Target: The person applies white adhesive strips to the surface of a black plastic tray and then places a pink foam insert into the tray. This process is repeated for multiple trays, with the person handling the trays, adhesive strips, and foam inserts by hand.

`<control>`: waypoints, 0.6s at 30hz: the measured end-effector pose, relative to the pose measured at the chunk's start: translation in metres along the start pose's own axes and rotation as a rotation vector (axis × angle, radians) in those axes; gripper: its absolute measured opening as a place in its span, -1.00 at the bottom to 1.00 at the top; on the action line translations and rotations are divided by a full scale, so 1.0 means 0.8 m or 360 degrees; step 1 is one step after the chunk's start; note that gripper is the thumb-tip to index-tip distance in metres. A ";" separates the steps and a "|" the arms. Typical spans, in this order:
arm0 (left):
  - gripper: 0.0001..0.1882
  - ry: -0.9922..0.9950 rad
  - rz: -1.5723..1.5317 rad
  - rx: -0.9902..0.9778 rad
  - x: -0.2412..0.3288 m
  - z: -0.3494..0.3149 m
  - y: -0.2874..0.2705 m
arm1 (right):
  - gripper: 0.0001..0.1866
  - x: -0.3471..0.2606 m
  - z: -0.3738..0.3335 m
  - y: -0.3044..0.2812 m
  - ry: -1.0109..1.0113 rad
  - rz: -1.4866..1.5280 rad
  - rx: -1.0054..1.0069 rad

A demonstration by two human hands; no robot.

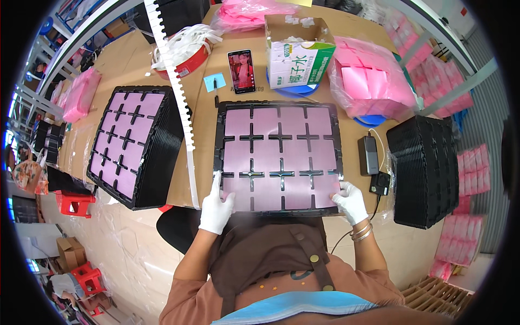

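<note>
Brown tabletop (pixel 203 135) carries a black tray (pixel 219 149); left hand (pixel 218 210) and right hand (pixel 351 203) grip its sides — uneven tilting could slide pink sheets (pixel 265 156) loose.

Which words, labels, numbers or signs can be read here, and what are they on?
I don't copy out wording, but here is where it stands:
White-and-green carton: large green characters and smaller print, partly legible.
Brown cardboard tabletop: dark printing near the phone, partly hidden.
Phone: on-screen text too small to read.
Red bowl: pale label, too small to read.
Black tray: no lettering I can make out.
</note>
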State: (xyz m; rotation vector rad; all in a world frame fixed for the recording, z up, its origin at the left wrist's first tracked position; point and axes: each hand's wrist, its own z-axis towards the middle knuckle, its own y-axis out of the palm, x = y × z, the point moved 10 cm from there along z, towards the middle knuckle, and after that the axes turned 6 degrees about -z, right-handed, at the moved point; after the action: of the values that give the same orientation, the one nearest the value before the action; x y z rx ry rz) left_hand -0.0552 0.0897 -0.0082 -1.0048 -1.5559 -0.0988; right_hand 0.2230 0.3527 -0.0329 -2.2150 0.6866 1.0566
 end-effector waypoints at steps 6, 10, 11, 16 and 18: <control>-0.26 -0.0006 -0.0038 0.0052 -0.016 0.003 0.000 | -0.70 0.001 -0.001 -0.002 0.0039 -0.0054 -0.0029; -0.27 -0.0061 -0.0051 0.0055 -0.014 0.005 -0.001 | -0.69 0.003 0.004 -0.002 0.0027 -0.0040 -0.0024; -0.27 -0.0041 -0.0022 0.0066 -0.012 0.005 -0.002 | -0.69 0.004 0.006 -0.002 0.0022 -0.0024 -0.0023; -0.31 0.0043 0.0046 0.0117 0.005 -0.002 -0.014 | -0.74 -0.002 0.002 -0.005 0.0021 -0.0083 -0.0012; -0.33 0.0072 -0.0029 0.0253 -0.016 0.000 -0.034 | -0.77 -0.005 -0.002 -0.017 0.0072 -0.0123 0.0010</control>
State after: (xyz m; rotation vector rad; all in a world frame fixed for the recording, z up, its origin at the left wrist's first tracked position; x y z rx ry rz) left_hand -0.0739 0.0660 -0.0063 -0.8582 -1.5074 -0.0101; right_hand 0.2309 0.3618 -0.0249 -2.2474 0.6179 0.9676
